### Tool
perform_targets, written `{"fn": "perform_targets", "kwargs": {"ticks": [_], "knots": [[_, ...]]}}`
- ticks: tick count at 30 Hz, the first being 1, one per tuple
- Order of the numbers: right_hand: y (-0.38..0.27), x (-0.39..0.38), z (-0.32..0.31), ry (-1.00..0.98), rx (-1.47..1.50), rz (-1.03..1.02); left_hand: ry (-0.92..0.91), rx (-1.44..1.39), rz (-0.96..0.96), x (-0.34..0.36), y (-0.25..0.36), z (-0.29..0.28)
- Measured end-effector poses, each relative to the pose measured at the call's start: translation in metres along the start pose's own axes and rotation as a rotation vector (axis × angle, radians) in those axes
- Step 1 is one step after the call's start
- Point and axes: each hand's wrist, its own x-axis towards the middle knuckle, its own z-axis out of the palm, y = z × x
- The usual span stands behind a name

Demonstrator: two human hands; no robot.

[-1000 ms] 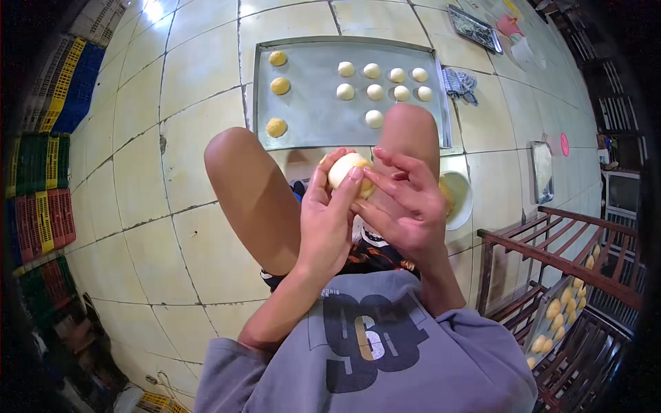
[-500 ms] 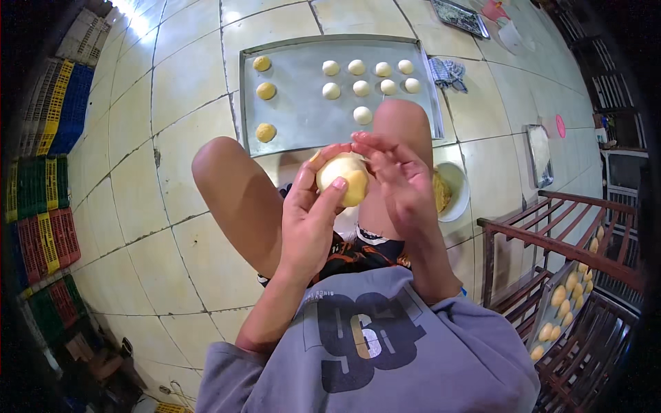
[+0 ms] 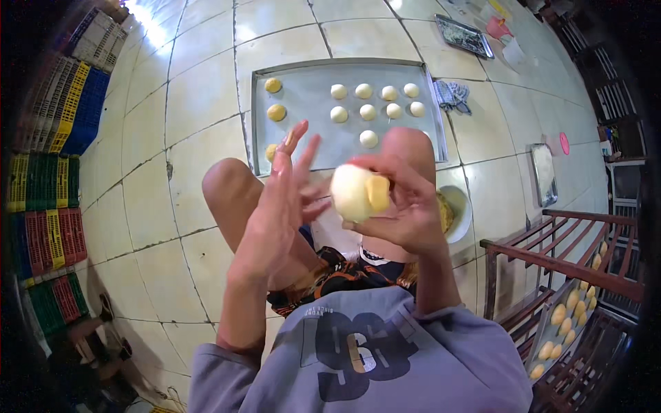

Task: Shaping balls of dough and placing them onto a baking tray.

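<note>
My right hand (image 3: 416, 213) grips a pale dough ball (image 3: 350, 194) with a yellow patch on its right side, in front of my right knee. To its left, my left hand (image 3: 272, 213) is raised with fingers spread and empty, slightly motion-blurred. Beyond both hands lies a large metal tray (image 3: 306, 86); it holds several white dough balls (image 3: 367, 111) on the right and yellow ones (image 3: 276, 112) down the left side, one partly hidden by my fingers. A white bowl (image 3: 460, 227) of yellow mixture is on the floor beside my right leg, partly behind my right hand.
Stacked plastic crates (image 3: 45, 241) line the left. A wooden rack (image 3: 551, 237) with a tray of baked-looking buns (image 3: 571, 303) stands lower right. A checked cloth (image 3: 451, 95), a dark tray (image 3: 463, 36), a pink pitcher (image 3: 497, 27) and another metal tray (image 3: 544, 172) lie on the tiled floor (image 3: 179, 193).
The dough ball has passed from my left hand to my right and moved slightly down and right. My left hand has opened and moved left, its fingers now raised.
</note>
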Motion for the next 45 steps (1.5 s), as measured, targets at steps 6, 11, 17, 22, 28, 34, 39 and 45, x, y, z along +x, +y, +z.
{"fn": "perform_targets", "kwargs": {"ticks": [6,11,17,22,28,34,39,45], "knots": [[-0.027,-0.018,0.03,0.199,-0.113,0.151,0.191,-0.296,0.067,0.001,-0.025,0.017],[-0.025,-0.033,0.004,0.228,-0.089,0.208,0.103,-0.29,-0.031,0.0,-0.035,0.005],[0.0,-0.031,0.003,0.213,0.29,0.364,0.077,-0.308,-0.09,-0.008,-0.035,0.01],[0.002,-0.03,0.005,0.061,0.493,0.164,-0.177,0.254,-0.004,-0.018,-0.035,-0.006],[-0.012,-0.025,0.012,-0.069,0.381,0.269,-0.241,0.218,-0.082,-0.025,-0.028,-0.011],[-0.012,-0.021,0.013,0.001,0.526,0.474,-0.264,0.316,-0.173,-0.03,-0.023,-0.012],[-0.008,-0.02,0.012,0.038,0.654,0.595,-0.255,0.349,-0.166,-0.031,-0.025,-0.016],[-0.008,-0.023,0.013,0.033,0.598,0.526,-0.254,0.283,-0.117,-0.031,-0.03,-0.016]]}}
